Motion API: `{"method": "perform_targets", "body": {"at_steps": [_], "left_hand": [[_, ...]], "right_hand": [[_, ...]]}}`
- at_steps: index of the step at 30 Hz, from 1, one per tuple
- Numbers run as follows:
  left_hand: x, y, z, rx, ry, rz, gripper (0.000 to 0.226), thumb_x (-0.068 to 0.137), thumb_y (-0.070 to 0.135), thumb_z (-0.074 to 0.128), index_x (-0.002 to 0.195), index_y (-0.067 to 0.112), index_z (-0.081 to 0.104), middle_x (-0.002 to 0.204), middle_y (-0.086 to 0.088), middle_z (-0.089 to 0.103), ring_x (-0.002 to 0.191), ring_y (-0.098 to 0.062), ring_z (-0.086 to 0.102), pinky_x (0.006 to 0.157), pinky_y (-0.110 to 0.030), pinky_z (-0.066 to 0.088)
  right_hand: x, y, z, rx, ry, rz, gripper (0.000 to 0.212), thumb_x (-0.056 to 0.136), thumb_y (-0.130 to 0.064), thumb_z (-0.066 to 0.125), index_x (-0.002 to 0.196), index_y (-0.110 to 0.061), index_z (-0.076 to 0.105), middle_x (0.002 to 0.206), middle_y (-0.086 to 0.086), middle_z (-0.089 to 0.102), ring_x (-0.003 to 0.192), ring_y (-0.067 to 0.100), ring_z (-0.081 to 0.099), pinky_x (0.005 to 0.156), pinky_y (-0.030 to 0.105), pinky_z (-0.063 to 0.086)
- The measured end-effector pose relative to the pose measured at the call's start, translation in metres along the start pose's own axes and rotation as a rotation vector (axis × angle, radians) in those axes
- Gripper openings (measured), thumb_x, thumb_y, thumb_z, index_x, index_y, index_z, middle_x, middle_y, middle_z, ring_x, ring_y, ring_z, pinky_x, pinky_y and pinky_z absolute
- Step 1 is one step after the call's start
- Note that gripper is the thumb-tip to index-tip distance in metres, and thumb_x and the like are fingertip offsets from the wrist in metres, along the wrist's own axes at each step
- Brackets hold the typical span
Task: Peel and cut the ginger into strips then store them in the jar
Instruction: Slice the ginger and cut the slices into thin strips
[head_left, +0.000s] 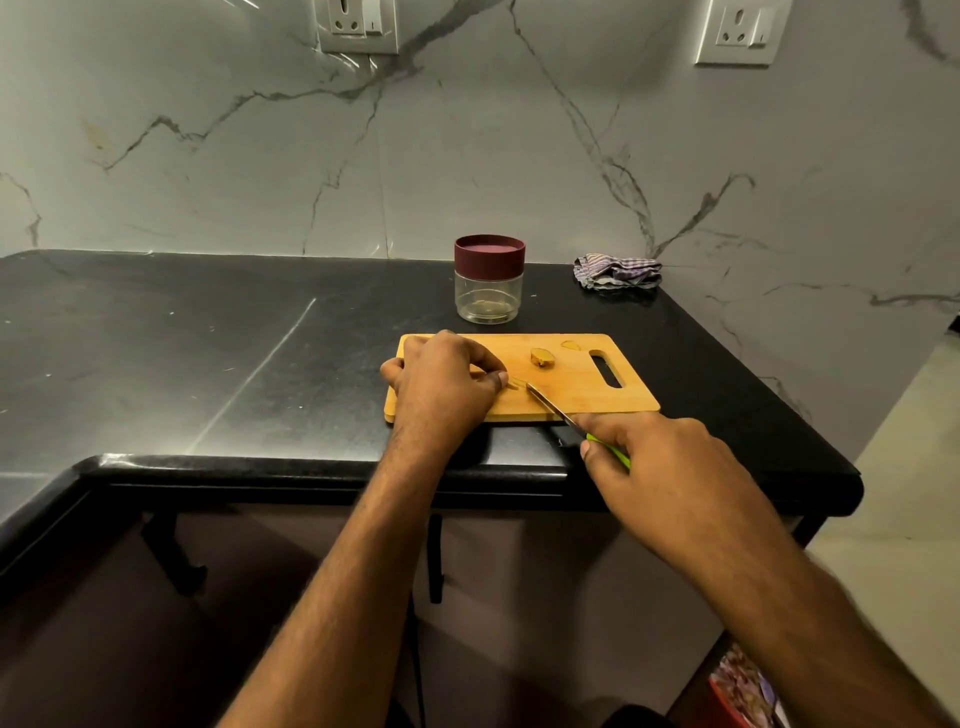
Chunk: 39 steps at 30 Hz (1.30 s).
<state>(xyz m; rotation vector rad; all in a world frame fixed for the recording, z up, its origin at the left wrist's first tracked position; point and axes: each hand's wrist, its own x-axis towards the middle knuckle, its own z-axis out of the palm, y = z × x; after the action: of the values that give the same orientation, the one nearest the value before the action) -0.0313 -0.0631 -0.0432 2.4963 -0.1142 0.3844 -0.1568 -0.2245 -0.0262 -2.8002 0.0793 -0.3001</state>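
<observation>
Wooden board (571, 395), left hand (441, 387) pinching perhaps a ginger slice (514, 383), right hand (670, 467) grasping knife (553, 408)

My left hand (441, 387) and right hand (670, 467) are bare, without rings, watch or gloves. Both my forearms are uncovered and lightly haired, entering from six and five o'clock.
</observation>
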Motion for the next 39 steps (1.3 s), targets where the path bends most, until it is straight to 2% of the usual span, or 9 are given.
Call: {"method": "perform_targets", "body": {"at_steps": [7, 11, 14, 19, 25, 31, 35, 39], "left_hand": [[0.0, 0.0, 0.001, 0.002, 0.011, 0.001, 0.011, 0.088, 0.043, 0.072, 0.097, 0.037, 0.076, 0.128, 0.01, 0.061, 0.134, -0.021, 0.032, 0.105, -0.046, 0.022], [0.0, 0.0, 0.001, 0.006, 0.008, -0.002, 0.013, 0.088, 0.044, 0.072, 0.098, 0.038, 0.076, 0.127, 0.01, 0.061, 0.134, -0.021, 0.032, 0.105, -0.046, 0.023], [0.001, 0.0, 0.001, 0.009, 0.006, -0.014, 0.015, 0.087, 0.044, 0.073, 0.099, 0.037, 0.076, 0.128, 0.01, 0.061, 0.135, -0.022, 0.032, 0.105, -0.046, 0.024], [0.002, -0.001, 0.001, 0.01, 0.018, -0.029, 0.016, 0.086, 0.046, 0.074, 0.099, 0.038, 0.076, 0.128, 0.01, 0.062, 0.134, -0.021, 0.033, 0.104, -0.045, 0.025], [0.001, -0.001, 0.002, 0.013, 0.029, -0.017, 0.016, 0.086, 0.047, 0.074, 0.1, 0.038, 0.077, 0.13, 0.009, 0.06, 0.132, -0.021, 0.035, 0.098, -0.041, 0.025], [0.0, 0.001, 0.0, 0.023, 0.028, -0.016, 0.016, 0.087, 0.046, 0.073, 0.1, 0.038, 0.077, 0.132, 0.008, 0.057, 0.132, -0.021, 0.035, 0.1, -0.042, 0.025], [-0.001, 0.002, -0.001, 0.022, 0.026, -0.018, 0.016, 0.087, 0.046, 0.073, 0.101, 0.037, 0.077, 0.132, 0.008, 0.057, 0.132, -0.021, 0.035, 0.101, -0.042, 0.025], [-0.001, 0.002, -0.002, 0.033, 0.021, -0.022, 0.015, 0.087, 0.044, 0.073, 0.1, 0.037, 0.077, 0.133, 0.007, 0.056, 0.133, -0.021, 0.034, 0.104, -0.044, 0.026]], "right_hand": [[-0.001, 0.001, 0.0, 0.047, 0.027, -0.022, 0.036, 0.097, -0.046, 0.045, 0.133, -0.048, 0.049, 0.084, -0.016, 0.047, 0.075, 0.005, 0.054, 0.065, 0.025, 0.048], [0.004, -0.002, 0.001, 0.088, 0.024, -0.028, 0.036, 0.098, -0.045, 0.045, 0.134, -0.048, 0.048, 0.077, -0.017, 0.047, 0.072, 0.006, 0.055, 0.063, 0.026, 0.05], [0.012, -0.006, 0.007, 0.134, 0.033, -0.038, 0.035, 0.098, -0.043, 0.045, 0.132, -0.043, 0.052, 0.08, -0.013, 0.058, 0.075, 0.008, 0.06, 0.07, 0.032, 0.057], [0.023, -0.011, 0.015, 0.133, -0.001, -0.035, 0.034, 0.099, -0.041, 0.044, 0.132, -0.04, 0.054, 0.084, -0.007, 0.064, 0.08, 0.01, 0.063, 0.074, 0.033, 0.057], [0.031, -0.013, 0.018, 0.115, -0.021, -0.034, 0.032, 0.099, -0.04, 0.044, 0.129, -0.038, 0.056, 0.081, -0.008, 0.063, 0.075, 0.007, 0.06, 0.066, 0.027, 0.054], [0.037, -0.015, 0.018, 0.089, -0.038, -0.038, 0.034, 0.1, -0.04, 0.044, 0.132, -0.039, 0.054, 0.081, -0.009, 0.06, 0.077, 0.008, 0.059, 0.064, 0.026, 0.05], [0.041, -0.017, 0.017, 0.058, -0.042, -0.035, 0.035, 0.1, -0.04, 0.043, 0.133, -0.041, 0.052, 0.079, -0.011, 0.051, 0.072, 0.007, 0.051, 0.057, 0.024, 0.041], [0.035, -0.015, 0.019, 0.062, -0.033, -0.044, 0.033, 0.099, -0.04, 0.044, 0.131, -0.042, 0.053, 0.082, -0.011, 0.052, 0.067, 0.005, 0.05, 0.05, 0.022, 0.035]]}}
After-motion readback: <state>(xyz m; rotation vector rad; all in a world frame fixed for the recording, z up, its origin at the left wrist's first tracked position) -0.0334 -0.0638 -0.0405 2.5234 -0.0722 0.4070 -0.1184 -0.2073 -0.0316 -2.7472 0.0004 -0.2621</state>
